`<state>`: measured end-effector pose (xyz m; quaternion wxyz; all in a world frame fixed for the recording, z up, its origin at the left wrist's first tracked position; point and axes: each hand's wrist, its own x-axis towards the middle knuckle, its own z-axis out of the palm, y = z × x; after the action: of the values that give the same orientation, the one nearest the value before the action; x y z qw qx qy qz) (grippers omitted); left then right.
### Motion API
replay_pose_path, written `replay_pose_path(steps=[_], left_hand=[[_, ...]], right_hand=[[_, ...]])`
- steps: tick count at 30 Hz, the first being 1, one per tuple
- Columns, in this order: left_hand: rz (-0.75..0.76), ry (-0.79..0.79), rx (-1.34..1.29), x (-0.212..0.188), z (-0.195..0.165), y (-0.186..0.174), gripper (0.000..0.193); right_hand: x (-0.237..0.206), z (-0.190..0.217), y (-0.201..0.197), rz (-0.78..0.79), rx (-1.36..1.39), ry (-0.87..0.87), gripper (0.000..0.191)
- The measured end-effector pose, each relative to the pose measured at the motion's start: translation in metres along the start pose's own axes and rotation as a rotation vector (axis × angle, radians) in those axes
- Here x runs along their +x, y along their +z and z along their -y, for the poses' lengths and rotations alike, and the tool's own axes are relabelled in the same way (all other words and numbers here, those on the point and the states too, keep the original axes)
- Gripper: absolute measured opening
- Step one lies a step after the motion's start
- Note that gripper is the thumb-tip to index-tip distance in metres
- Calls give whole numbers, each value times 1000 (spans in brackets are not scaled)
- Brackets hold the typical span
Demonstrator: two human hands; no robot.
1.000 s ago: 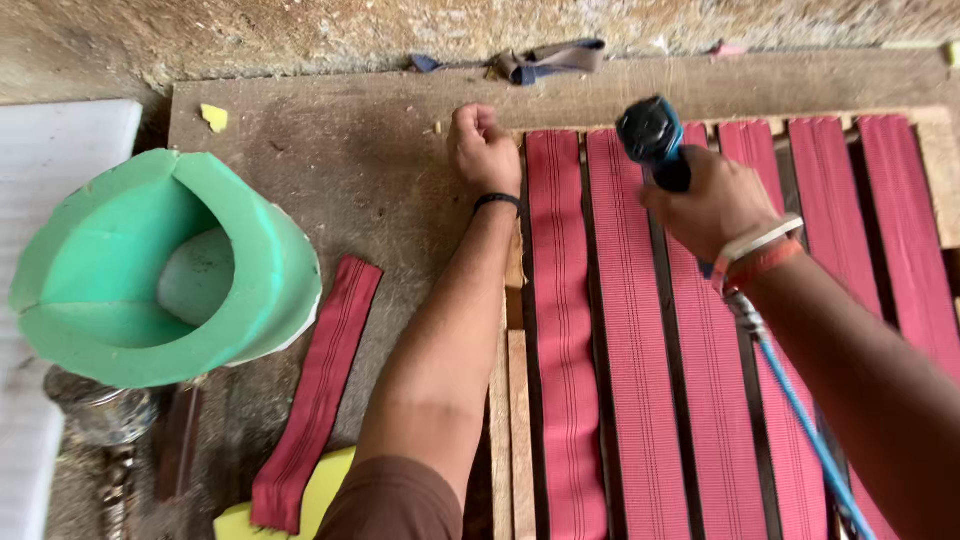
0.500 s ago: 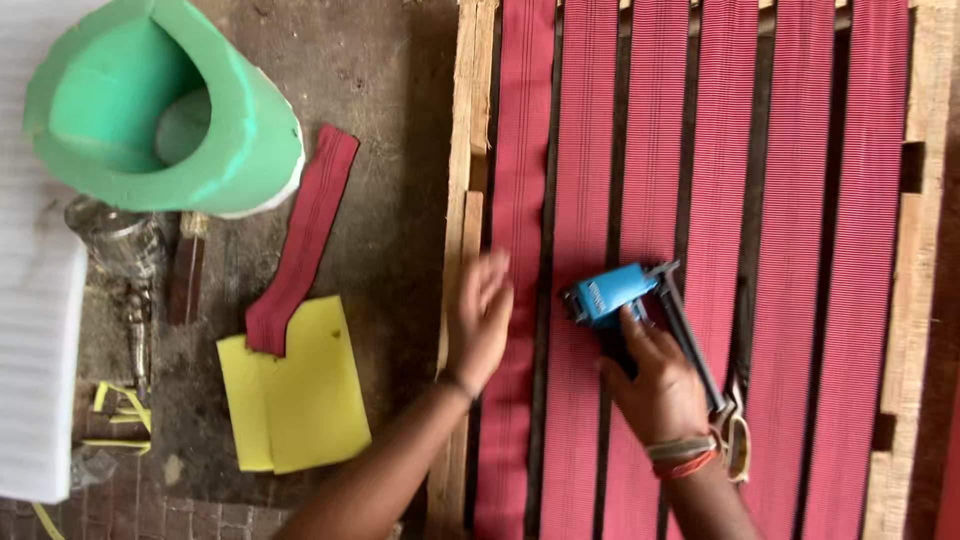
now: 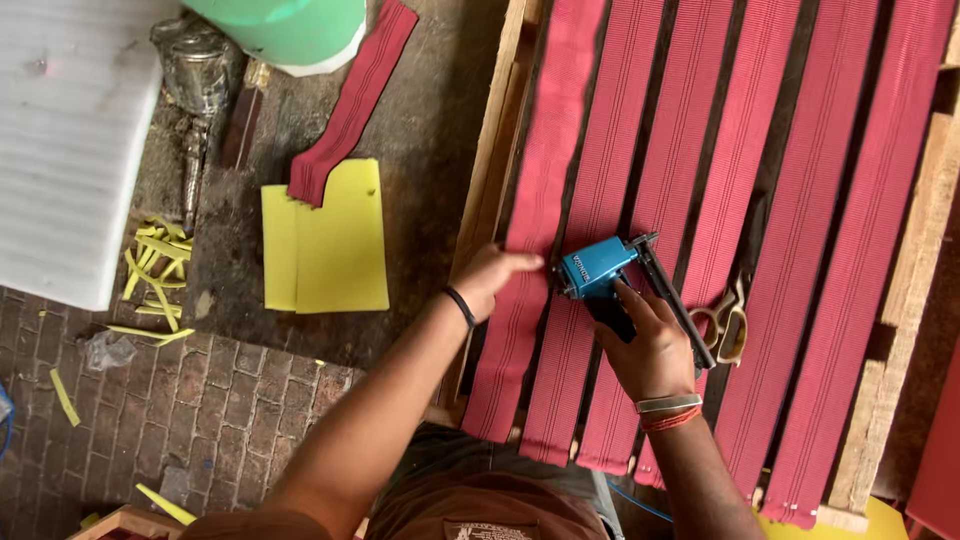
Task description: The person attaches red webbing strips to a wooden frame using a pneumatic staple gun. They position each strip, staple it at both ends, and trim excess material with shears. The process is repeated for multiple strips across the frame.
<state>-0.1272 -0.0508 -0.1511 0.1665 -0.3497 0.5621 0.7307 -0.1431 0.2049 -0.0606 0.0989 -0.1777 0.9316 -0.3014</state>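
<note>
Head view cuts off the red webbing straps [image 3: 600, 200] at the top, and the wooden frame [image 3: 490, 170] shows only partly. Right hand [image 3: 650, 345] is clenched around the blue staple gun [image 3: 600, 272], nose on a strap. Left hand [image 3: 490, 280] presses the leftmost strap, fingers flat beside the gun.

A rough dark work surface [image 3: 430, 150] is seen at centre-left, w/ a brick floor [image 3: 230, 400] below it. Laid on the surface: a yellow foam sheet [image 3: 335, 240], a loose red webbing strip [image 3: 350, 100], yellow offcuts [image 3: 155, 260], a white foam block [image 3: 70, 140], a green foam roll [image 3: 290, 30] & a metal tool [image 3: 195, 90]. A wooden frame [image 3: 495, 150] w/ red webbing straps [image 3: 700, 200] is rested at right.
</note>
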Motion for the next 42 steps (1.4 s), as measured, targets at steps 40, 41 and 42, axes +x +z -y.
replay_pose_path(steps=[40,41,42], left_hand=[[385,197,-410,-187,185,25,39],[280,195,-293,-208,212,23,40],[179,191,-174,-224,234,20,41]], right_hand=[[-173,35,110,154,-555,-56,117],[-178,34,115,111,-450,-33,109],[-180,34,119,110,-482,-41,109]])
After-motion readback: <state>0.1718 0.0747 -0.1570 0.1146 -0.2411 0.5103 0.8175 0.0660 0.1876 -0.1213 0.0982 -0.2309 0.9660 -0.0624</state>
